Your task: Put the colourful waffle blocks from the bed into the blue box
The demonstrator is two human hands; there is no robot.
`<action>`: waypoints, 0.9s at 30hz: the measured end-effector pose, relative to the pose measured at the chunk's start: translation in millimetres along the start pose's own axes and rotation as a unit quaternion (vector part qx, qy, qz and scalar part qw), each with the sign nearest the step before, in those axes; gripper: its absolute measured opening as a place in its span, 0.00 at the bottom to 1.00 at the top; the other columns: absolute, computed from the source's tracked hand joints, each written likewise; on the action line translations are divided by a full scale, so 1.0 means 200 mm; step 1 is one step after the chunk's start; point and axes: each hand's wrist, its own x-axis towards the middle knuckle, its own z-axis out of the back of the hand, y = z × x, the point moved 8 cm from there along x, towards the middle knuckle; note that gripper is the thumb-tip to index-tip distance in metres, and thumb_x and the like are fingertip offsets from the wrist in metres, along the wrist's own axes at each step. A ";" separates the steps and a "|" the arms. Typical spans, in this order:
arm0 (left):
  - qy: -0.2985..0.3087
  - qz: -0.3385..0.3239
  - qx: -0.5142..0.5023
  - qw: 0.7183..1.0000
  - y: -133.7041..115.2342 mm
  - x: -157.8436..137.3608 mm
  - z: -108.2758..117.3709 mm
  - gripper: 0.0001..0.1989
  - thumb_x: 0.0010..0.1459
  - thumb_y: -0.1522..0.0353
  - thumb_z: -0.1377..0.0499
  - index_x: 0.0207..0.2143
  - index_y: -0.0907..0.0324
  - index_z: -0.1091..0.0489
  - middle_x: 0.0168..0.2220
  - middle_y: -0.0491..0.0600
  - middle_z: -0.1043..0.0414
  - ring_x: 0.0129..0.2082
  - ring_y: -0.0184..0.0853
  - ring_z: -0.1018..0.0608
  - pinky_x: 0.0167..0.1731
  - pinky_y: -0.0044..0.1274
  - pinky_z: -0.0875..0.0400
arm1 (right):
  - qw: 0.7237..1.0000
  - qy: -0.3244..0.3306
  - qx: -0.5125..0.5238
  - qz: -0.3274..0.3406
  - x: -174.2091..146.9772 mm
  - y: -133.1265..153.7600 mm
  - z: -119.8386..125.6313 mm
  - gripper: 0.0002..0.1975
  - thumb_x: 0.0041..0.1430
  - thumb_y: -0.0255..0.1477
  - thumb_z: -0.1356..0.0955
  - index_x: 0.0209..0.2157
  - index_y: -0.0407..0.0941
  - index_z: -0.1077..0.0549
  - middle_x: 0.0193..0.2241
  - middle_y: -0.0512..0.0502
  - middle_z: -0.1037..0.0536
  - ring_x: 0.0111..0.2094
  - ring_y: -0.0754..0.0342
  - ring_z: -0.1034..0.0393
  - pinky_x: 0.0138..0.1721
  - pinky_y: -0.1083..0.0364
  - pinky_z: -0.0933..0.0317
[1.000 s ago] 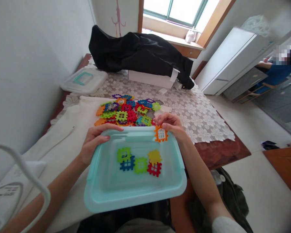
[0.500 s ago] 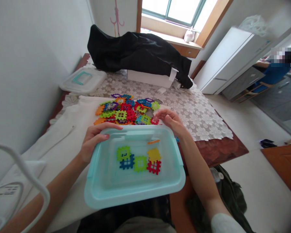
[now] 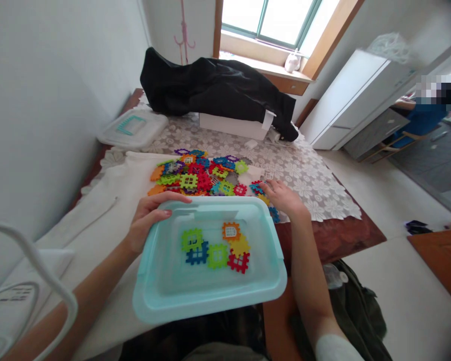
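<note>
My left hand (image 3: 148, 218) grips the upper left rim of a light teal plastic bin (image 3: 210, 296), tilted toward me. Inside the bin lie several square interlocking building tiles: green, blue, yellow, red, and an orange tile (image 3: 231, 231) near the far wall. Beyond the rim, a heap of colourful tiles (image 3: 199, 178) is spread on white cloth and lace. My right hand (image 3: 285, 198) is past the bin's right corner, fingers stretched over a few blue, red and yellow tiles (image 3: 262, 188) to the right of the heap. Whether its fingertips touch them is hard to tell.
A clear lid with a teal handle (image 3: 133, 128) lies at the table's back left. A black cloth (image 3: 218, 87) covers a white box behind the heap. A white cable (image 3: 41, 271) curves at the left. A dark bag (image 3: 355, 306) sits low right. A person in blue (image 3: 423, 120) is far right.
An orange tile dropped into the bin and now lies flat by the yellow one. My right hand has moved right, from above the bin's rim to the tiles beside the heap.
</note>
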 end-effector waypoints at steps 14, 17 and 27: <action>0.005 -0.015 0.035 0.999 0.01 0.00 0.02 0.16 0.53 0.63 0.32 0.41 0.57 0.09 0.40 0.54 0.11 0.39 0.46 0.15 0.37 0.28 0.23 | 0.992 0.019 0.093 -0.087 -0.42 0.04 0.05 0.36 0.69 0.48 0.26 0.70 0.48 0.32 0.68 0.33 0.22 0.67 0.33 0.25 0.67 0.36 0.30; 0.008 -0.015 0.035 0.999 0.00 0.00 0.01 0.15 0.53 0.63 0.32 0.41 0.57 0.09 0.41 0.54 0.11 0.38 0.46 0.15 0.36 0.28 0.23 | 0.995 0.014 0.085 -0.057 -0.45 0.11 0.07 0.26 0.66 0.41 0.24 0.60 0.49 0.28 0.59 0.36 0.19 0.61 0.35 0.24 0.63 0.39 0.29; 0.013 -0.030 0.041 0.999 -0.03 0.01 0.00 0.15 0.53 0.64 0.33 0.40 0.58 0.10 0.41 0.54 0.10 0.39 0.46 0.15 0.37 0.28 0.21 | 0.988 -0.022 0.153 0.011 -0.32 0.14 0.06 0.13 0.67 0.35 0.28 0.51 0.48 0.25 0.50 0.41 0.17 0.51 0.43 0.22 0.59 0.43 0.30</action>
